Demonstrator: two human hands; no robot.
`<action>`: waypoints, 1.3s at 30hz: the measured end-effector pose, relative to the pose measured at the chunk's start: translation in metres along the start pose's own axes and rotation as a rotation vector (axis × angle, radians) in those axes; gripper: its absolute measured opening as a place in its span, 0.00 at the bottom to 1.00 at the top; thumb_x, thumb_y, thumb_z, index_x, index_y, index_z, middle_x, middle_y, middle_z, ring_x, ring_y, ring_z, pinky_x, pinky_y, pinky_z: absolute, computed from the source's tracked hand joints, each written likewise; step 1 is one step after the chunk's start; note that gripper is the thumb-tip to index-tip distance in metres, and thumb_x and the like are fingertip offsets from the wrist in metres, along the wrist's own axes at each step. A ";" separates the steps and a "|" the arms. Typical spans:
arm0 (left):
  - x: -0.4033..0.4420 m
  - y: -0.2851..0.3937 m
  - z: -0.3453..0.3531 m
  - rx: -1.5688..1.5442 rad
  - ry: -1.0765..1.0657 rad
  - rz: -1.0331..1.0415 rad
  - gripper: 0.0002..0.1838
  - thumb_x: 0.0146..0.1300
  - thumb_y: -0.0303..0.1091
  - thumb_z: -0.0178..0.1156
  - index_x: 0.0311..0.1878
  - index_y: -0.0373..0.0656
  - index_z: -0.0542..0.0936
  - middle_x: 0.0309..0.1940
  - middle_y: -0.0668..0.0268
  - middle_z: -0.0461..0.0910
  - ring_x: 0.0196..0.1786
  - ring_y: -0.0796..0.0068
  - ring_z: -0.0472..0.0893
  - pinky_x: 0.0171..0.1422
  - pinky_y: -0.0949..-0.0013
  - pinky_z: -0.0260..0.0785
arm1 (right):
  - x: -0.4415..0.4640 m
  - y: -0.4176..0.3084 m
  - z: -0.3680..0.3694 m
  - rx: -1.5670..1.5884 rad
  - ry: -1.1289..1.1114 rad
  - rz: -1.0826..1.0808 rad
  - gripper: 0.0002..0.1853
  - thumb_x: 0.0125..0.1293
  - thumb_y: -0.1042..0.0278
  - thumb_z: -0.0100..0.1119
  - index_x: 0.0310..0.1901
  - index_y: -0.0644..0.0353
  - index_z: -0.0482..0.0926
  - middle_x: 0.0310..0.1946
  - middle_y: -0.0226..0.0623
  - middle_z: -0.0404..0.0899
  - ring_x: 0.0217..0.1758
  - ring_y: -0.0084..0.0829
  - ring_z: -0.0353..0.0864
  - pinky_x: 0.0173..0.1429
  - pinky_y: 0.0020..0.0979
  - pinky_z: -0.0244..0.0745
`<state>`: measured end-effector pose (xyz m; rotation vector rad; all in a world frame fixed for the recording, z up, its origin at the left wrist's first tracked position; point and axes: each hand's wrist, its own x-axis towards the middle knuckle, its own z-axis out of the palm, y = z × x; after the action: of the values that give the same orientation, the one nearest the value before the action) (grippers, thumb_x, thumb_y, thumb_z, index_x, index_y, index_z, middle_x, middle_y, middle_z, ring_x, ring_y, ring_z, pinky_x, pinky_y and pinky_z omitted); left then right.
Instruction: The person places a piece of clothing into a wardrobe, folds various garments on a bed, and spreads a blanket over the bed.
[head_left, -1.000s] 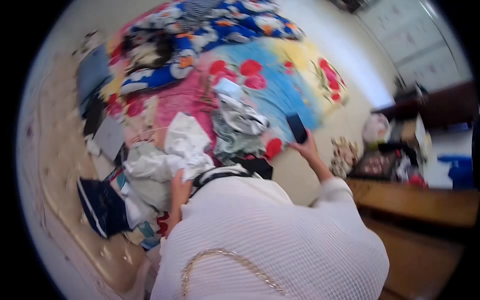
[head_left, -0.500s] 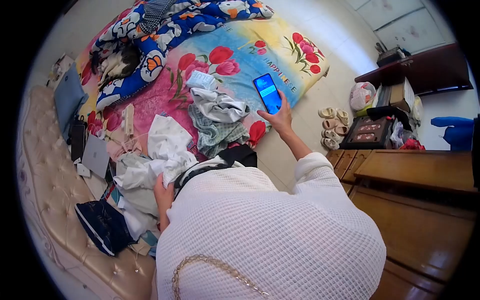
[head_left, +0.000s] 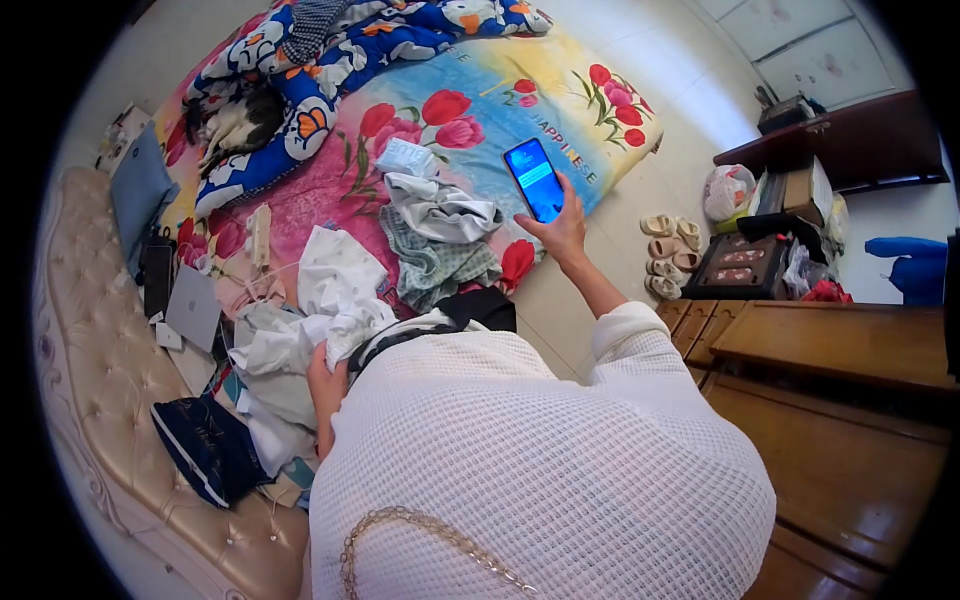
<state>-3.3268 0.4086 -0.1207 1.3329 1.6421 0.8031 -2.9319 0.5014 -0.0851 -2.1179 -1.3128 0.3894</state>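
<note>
- Headboard (head_left: pixel 110 300): padded, runs along left side of the bed (head_left: pixel 300 185).
- Laptop (head_left: pixel 193 308): on the bed, left side, near headboard.
- Navy pouch (head_left: pixel 208 450): near end of bed's left side, against headboard.
- Cat (head_left: pixel 245 125): lying on bed, far left, beside blue quilt (head_left: pixel 312 125).
- Left hand (head_left: pixel 326 385): near edge of bed, fingers bent, touching white cloth. Can't tell if grip is closed.
- White cloth (head_left: pixel 340 270): crumpled on bed, near part.
- White packet (head_left: pixel 405 157): mid-bed, touching a silvery cloth (head_left: pixel 440 212).
- Checked cloth (head_left: pixel 430 268): on bed, partly under silvery cloth.
- Phone (head_left: pixel 535 180): above bed's right part, screen lit blue.
- Right hand (head_left: pixel 562 228): wrapped round phone's lower end, holding it.
- Shoes (head_left: pixel 670 255): on floor, right of bed.
</note>
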 end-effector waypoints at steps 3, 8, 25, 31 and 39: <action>-0.001 0.000 0.000 0.010 0.005 -0.018 0.18 0.53 0.28 0.56 0.48 0.36 0.72 0.37 0.58 0.78 0.40 0.72 0.76 0.46 0.72 0.65 | 0.001 0.000 0.000 -0.013 0.003 -0.002 0.49 0.32 0.51 0.72 0.60 0.46 0.56 0.46 0.45 0.67 0.51 0.43 0.67 0.53 0.42 0.63; -0.001 0.003 0.000 0.028 0.002 -0.025 0.17 0.52 0.28 0.56 0.47 0.36 0.72 0.37 0.58 0.78 0.40 0.72 0.76 0.45 0.72 0.65 | 0.001 -0.002 -0.002 -0.024 0.015 -0.018 0.49 0.32 0.52 0.72 0.60 0.44 0.56 0.45 0.43 0.67 0.51 0.42 0.67 0.53 0.42 0.62; -0.003 0.005 0.002 0.025 0.041 -0.025 0.17 0.52 0.28 0.56 0.46 0.35 0.73 0.35 0.58 0.77 0.39 0.72 0.75 0.45 0.71 0.65 | 0.000 0.004 -0.001 -0.031 0.066 -0.091 0.48 0.31 0.54 0.73 0.58 0.44 0.58 0.43 0.40 0.68 0.49 0.42 0.66 0.48 0.45 0.61; -0.003 0.003 0.003 0.011 0.043 -0.050 0.17 0.51 0.28 0.56 0.47 0.35 0.72 0.36 0.57 0.77 0.39 0.71 0.75 0.46 0.71 0.65 | 0.001 0.007 0.000 -0.022 0.068 -0.114 0.48 0.31 0.54 0.73 0.58 0.44 0.58 0.43 0.40 0.68 0.50 0.41 0.66 0.48 0.46 0.60; -0.003 0.004 0.004 0.019 0.055 -0.018 0.17 0.52 0.29 0.56 0.46 0.36 0.73 0.35 0.57 0.77 0.38 0.70 0.75 0.45 0.70 0.66 | 0.001 0.003 -0.004 -0.048 0.024 -0.071 0.48 0.32 0.54 0.73 0.59 0.44 0.57 0.45 0.40 0.67 0.51 0.42 0.65 0.51 0.45 0.60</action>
<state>-3.3207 0.4061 -0.1179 1.3183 1.7058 0.8216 -2.9275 0.4999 -0.0840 -2.1025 -1.3917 0.3043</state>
